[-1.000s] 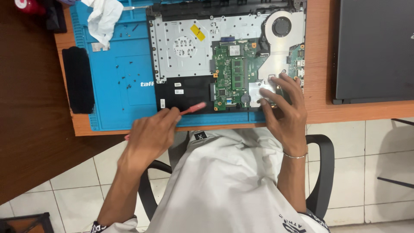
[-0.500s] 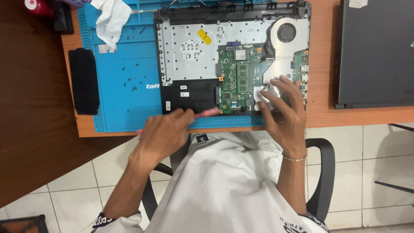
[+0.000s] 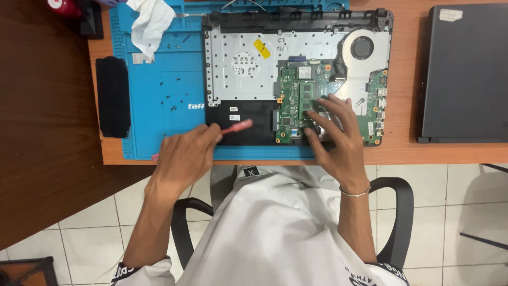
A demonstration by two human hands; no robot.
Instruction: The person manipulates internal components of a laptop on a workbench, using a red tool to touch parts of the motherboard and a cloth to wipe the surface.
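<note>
Left hand: your left hand (image 3: 186, 153) is closed round a red tool (image 3: 236, 127) (tip over the black panel).
Right hand: your right hand (image 3: 334, 139) lies open, fingers spread on the green circuit board (image 3: 292, 103).
Laptop: the opened laptop base (image 3: 241, 63) sits on the blue mat (image 3: 159, 100).

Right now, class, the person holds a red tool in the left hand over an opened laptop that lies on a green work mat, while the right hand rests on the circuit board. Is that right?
Not quite. The head view shows the work mat is blue, not green. The rest stands: the left hand holds the red tool over the opened laptop, and the right hand rests on the circuit board.
</note>
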